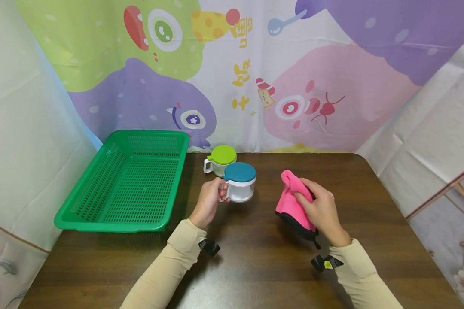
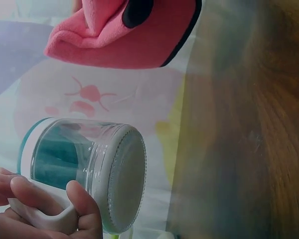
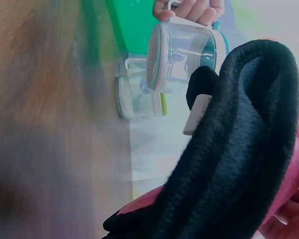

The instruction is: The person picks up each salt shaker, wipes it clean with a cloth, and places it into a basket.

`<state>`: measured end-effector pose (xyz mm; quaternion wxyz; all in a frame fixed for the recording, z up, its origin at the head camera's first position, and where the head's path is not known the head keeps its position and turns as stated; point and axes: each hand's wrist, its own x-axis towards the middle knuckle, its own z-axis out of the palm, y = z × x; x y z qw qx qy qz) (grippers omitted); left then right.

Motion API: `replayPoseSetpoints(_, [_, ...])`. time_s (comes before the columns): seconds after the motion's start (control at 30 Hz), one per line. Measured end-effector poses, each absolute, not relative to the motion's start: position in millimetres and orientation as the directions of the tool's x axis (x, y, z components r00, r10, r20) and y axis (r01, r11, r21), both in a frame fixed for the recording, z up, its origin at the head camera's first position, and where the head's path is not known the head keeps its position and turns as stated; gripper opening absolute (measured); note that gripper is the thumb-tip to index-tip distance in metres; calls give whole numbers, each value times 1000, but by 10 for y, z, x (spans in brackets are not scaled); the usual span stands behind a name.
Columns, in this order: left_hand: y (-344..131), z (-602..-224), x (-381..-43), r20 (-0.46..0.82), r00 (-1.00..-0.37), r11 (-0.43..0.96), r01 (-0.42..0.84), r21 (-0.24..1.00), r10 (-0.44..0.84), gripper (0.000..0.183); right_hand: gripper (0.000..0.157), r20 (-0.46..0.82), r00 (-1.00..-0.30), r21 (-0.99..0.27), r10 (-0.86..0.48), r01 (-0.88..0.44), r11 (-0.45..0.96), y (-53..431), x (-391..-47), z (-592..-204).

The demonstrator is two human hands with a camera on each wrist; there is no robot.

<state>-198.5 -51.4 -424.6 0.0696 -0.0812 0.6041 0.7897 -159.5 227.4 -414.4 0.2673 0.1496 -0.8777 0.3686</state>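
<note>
A clear seasoning jar [image 1: 241, 189] with a blue lid and white handle is held up off the table. My left hand [image 1: 210, 197] grips it, fingers curled round the handle [image 2: 55, 216]. At the right, my right hand [image 1: 320, 207] pinches a pink plush piece [image 1: 294, 201], pouch-like with black trim. Its black-edged opening [image 3: 229, 149] and a small white tag [image 3: 197, 114] show in the right wrist view. Behind the blue-lidded jar stands a similar jar with a green lid [image 1: 223, 155], its handle pointing left; the front jar partly hides it.
A green plastic basket [image 1: 172, 184] with slotted walls sits on the table's left side; nothing lies in it. The brown wooden table [image 1: 251, 266] reaches back to a printed cartoon curtain [image 1: 232, 124]. White cloth panels flank both sides.
</note>
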Motion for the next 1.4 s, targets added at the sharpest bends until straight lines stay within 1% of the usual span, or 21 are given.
replayPoseSetpoints(0.5, [-500, -4185, -1949, -197, -980, -289, -191, 938, 7, 25, 42, 564, -823, -601, -66, -464, 651, 2179, -1609, -4092])
replayPoseSetpoints(0.83, [-477, -4174, -1912, -206, -979, -297, -198, 934, 4, 23, 41, 586, -808, -599, -65, -486, 636, 2124, -1590, -4079])
replayPoseSetpoints(1.1, [-463, -4181, -1899, -193, -981, -308, -189, 932, 19, 26, 45, 587, -806, -615, -71, -501, 609, 2086, -1579, -4084])
replayPoseSetpoints(1.4, [-461, -4125, -1896, -181, -983, -293, -184, 938, 40, 27, 43, 587, -806, -619, -74, -506, 601, 2040, -1591, -4065])
